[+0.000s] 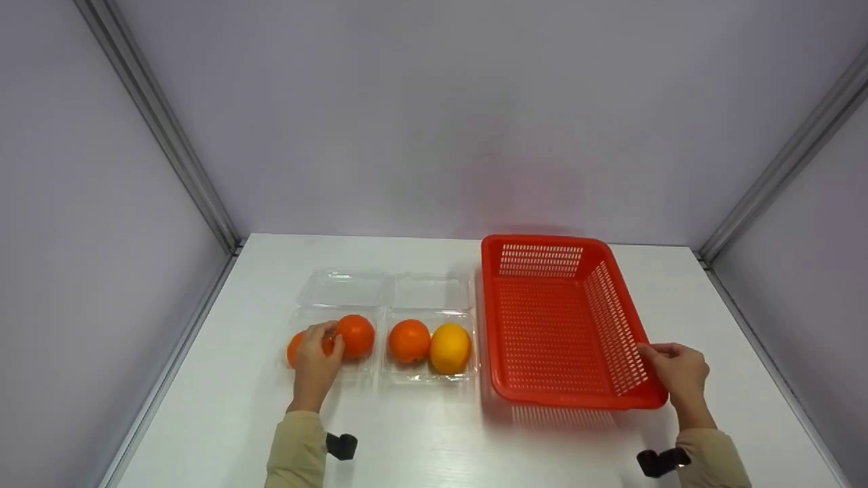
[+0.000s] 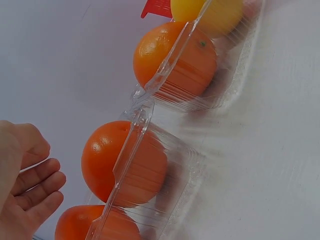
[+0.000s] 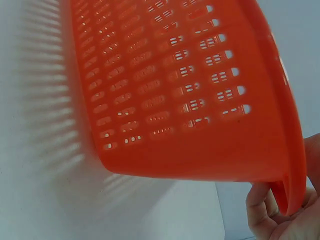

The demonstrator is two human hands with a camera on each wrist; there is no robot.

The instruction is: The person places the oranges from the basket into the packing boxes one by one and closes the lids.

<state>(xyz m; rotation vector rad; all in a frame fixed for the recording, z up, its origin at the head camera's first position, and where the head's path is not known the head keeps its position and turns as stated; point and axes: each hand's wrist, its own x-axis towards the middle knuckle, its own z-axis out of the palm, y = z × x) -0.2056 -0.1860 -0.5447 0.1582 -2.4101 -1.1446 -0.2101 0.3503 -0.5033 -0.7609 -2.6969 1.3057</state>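
My left hand (image 1: 317, 359) hovers over the left clear plastic box (image 1: 344, 291), fingers loosely bent. Two oranges lie in that box: one (image 1: 357, 337) just right of my fingers, the other (image 1: 293, 349) partly hidden behind the hand. The left wrist view has the hand (image 2: 32, 180) holding nothing, with a gap to the oranges (image 2: 117, 160). An orange (image 1: 409, 341) and an oval yellow fruit (image 1: 450, 348) sit in the right clear box (image 1: 431, 293). At the right, my right hand (image 1: 681, 373) pinches the rim of the red plastic basket (image 1: 576, 400) near its front right corner.
Both clear boxes have their lids folded back, away from me. The white table (image 1: 434, 434) runs up to a pale back wall (image 1: 407, 135), with side walls and metal posts (image 1: 224, 224) at its corners. Light through the basket's slots falls on the tabletop.
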